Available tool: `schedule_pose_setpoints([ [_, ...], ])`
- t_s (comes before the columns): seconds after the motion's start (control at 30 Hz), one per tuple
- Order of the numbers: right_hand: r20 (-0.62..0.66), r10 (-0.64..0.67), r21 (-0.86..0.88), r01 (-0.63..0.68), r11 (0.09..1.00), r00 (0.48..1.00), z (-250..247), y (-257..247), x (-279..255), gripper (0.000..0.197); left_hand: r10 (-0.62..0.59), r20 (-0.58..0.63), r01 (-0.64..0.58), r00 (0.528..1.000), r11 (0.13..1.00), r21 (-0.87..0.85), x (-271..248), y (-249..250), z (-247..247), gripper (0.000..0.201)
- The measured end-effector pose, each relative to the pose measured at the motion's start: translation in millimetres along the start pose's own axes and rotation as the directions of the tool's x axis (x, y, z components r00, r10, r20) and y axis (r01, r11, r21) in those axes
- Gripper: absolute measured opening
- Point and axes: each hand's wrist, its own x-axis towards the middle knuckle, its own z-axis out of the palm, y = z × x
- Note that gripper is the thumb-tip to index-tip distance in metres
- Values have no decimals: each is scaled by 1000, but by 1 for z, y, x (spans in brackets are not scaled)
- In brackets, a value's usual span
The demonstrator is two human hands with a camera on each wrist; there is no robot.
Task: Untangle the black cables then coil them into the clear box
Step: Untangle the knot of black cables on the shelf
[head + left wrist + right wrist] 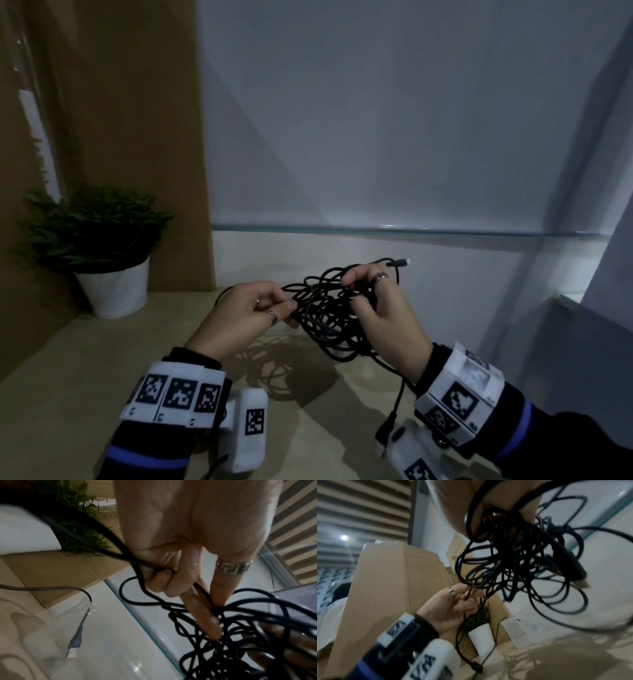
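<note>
A tangle of black cables (325, 318) hangs above the wooden table (68, 394) between my two hands. My left hand (274, 301) pinches one strand at the tangle's left side; in the left wrist view that strand (202, 591) runs between thumb and fingers. My right hand (363, 277) grips the bundle from the right, its fingers curled through the loops (513, 561). One USB plug (400, 263) sticks out past the right hand. Another plug (385, 428) dangles below the right wrist. The clear box (42, 642) stands on the table with a plug (73, 647) lying inside.
A green plant in a white pot (113, 287) stands at the back left, against a brown cardboard panel (137, 137). A glass shelf edge (411, 231) runs along the white wall behind the hands. Cardboard boxes (385, 581) are stacked to the left.
</note>
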Motion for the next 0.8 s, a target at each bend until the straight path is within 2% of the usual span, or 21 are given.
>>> schedule_pose_setpoints([
  [0.07, -29, -95, -39, 93, 995, 995, 3, 0, -3, 27, -74, 43, 75, 996, 997, -16, 0, -1, 3, 12],
  [0.17, -36, -203, -81, 200, 976, 978, 7, -3, -5, 26, -180, 96, 201, 979, 933, -298, 2, -1, 15, 14],
  [0.23, 17, -254, -92, 254, 963, 967, 9, -7, -6, 23, -241, 18, 220, 970, 848, -483, 5, 2, 22, 18],
  [0.3, 124, -280, -135, 296, 946, 952, 10, -9, -8, 23, -278, -66, 193, 958, 801, -566, 6, 7, 25, 19],
  [0.37, 259, -298, -189, 351, 917, 919, 9, -7, -9, 27, -298, -159, 171, 941, 827, -536, 7, 7, 28, 18],
  [0.43, 410, -314, -272, 443, 854, 856, 7, -4, -11, 32, -315, -256, 165, 914, 864, -475, 11, 0, 32, 15],
  [0.5, 527, -256, -364, 487, 794, 810, 1, -4, -14, 37, -302, -330, 144, 894, 892, -429, 14, -5, 34, 16],
  [0.53, 546, -227, -413, 495, 765, 806, -4, -9, -16, 38, -263, -364, 109, 894, 913, -392, 15, -5, 35, 19],
  [0.6, 482, -269, -454, 500, 738, 834, -19, -30, -17, 32, -138, -411, 12, 901, 956, -293, 16, -2, 35, 22],
  [0.67, 305, -294, -383, 399, 833, 906, -40, -51, -7, 27, -44, -419, -72, 907, 964, -257, 15, 0, 32, 23],
  [0.73, 134, -230, -289, 260, 921, 964, -63, -61, 11, 19, -2, -402, -128, 916, 946, -298, 14, 1, 29, 21],
  [0.8, 99, -184, -369, 208, 906, 978, -79, -61, 34, 12, 35, -375, -177, 926, 920, -350, 13, 2, 27, 17],
])
